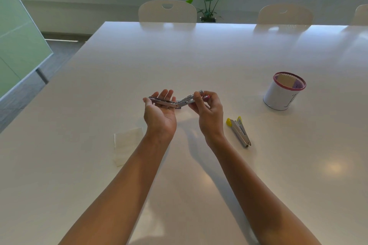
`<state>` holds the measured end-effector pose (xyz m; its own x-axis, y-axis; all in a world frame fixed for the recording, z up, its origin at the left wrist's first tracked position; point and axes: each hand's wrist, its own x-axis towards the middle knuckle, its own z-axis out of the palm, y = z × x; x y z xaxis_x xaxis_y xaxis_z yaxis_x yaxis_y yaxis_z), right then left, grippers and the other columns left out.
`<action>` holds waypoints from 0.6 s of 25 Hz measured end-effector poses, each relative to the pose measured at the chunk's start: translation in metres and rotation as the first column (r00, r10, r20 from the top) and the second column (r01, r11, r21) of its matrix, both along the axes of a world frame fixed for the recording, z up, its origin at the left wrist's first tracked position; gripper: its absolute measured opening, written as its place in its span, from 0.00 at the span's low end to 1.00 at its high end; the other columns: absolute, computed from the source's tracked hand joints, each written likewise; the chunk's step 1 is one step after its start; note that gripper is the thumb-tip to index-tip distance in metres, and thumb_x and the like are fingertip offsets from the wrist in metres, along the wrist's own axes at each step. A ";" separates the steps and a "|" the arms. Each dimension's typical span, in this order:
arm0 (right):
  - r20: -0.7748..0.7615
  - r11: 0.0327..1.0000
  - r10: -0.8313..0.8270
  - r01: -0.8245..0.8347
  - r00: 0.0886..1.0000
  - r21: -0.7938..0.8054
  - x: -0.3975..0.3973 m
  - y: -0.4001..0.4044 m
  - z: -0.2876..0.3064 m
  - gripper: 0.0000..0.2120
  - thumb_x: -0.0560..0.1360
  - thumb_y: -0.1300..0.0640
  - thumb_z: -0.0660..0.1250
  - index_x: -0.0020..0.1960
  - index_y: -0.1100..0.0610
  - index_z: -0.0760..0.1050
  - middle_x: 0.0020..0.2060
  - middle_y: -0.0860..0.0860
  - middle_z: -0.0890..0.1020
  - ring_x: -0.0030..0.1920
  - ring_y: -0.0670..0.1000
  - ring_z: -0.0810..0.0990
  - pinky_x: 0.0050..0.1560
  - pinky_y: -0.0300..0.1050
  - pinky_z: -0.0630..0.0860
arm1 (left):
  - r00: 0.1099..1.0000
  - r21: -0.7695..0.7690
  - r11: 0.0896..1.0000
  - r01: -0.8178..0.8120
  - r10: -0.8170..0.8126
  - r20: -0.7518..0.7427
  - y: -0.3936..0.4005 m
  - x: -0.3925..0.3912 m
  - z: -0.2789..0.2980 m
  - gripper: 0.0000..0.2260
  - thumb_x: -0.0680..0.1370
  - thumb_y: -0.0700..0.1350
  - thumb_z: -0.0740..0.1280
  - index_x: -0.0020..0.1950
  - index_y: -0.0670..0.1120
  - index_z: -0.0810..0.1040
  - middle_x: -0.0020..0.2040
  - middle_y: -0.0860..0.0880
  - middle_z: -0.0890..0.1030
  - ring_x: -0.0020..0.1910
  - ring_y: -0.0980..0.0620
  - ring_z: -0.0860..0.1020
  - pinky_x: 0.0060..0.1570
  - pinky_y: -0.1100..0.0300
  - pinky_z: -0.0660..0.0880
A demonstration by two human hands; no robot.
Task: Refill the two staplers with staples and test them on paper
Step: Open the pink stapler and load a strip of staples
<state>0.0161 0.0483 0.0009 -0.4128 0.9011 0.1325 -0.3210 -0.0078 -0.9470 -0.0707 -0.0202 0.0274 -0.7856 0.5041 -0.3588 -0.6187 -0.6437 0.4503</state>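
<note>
Silver stapler is flipped wide open above the table: left hand flat under one half, right hand pinching the other. Yellow stapler lies at 4 o'clock, paper at 7, cup at 2.

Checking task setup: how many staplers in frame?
2. An opened silver metal stapler held between the left hand and right hand; a yellow-tipped silver stapler lying on the white table, right of the hands.

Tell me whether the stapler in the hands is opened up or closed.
Opened up. The stapler is swung wide at its hinge: one arm lies across the left hand, the other is pinched by the right hand.
</note>
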 end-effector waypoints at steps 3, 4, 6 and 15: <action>-0.035 0.997 0.009 -0.012 0.999 -0.076 0.001 0.002 0.001 0.08 0.79 0.57 0.68 0.54 0.60 0.74 0.45 0.55 0.81 0.46 0.49 0.85 0.51 0.43 0.81 | 1.000 0.027 0.999 0.023 -0.024 0.008 -0.003 0.001 0.000 0.16 0.86 0.53 0.53 0.53 0.42 0.71 0.46 0.40 0.83 0.48 0.42 0.84 0.62 0.46 0.76; -0.061 0.994 0.011 -0.017 0.998 -0.107 0.002 0.004 0.002 0.08 0.78 0.57 0.69 0.54 0.60 0.74 0.45 0.55 0.82 0.46 0.50 0.86 0.52 0.44 0.81 | 0.999 0.032 0.999 0.039 -0.039 0.005 -0.004 0.002 0.000 0.15 0.86 0.52 0.54 0.53 0.41 0.71 0.46 0.40 0.84 0.48 0.42 0.84 0.62 0.46 0.76; -0.111 0.988 0.001 -0.019 0.994 -0.156 0.003 0.008 0.005 0.08 0.78 0.58 0.70 0.54 0.59 0.73 0.43 0.54 0.83 0.45 0.49 0.86 0.52 0.45 0.81 | 0.998 0.040 0.997 0.068 -0.068 0.003 -0.005 0.004 -0.001 0.14 0.86 0.49 0.54 0.54 0.41 0.72 0.46 0.39 0.84 0.50 0.41 0.84 0.62 0.46 0.77; -0.197 0.960 -0.113 0.056 0.974 -0.274 0.015 0.030 0.016 0.11 0.78 0.62 0.70 0.57 0.58 0.71 0.44 0.56 0.85 0.45 0.49 0.87 0.47 0.40 0.82 | 0.962 0.072 0.959 0.274 -0.274 -0.007 -0.014 0.003 -0.008 0.13 0.80 0.37 0.57 0.58 0.34 0.76 0.56 0.34 0.83 0.58 0.38 0.83 0.58 0.48 0.80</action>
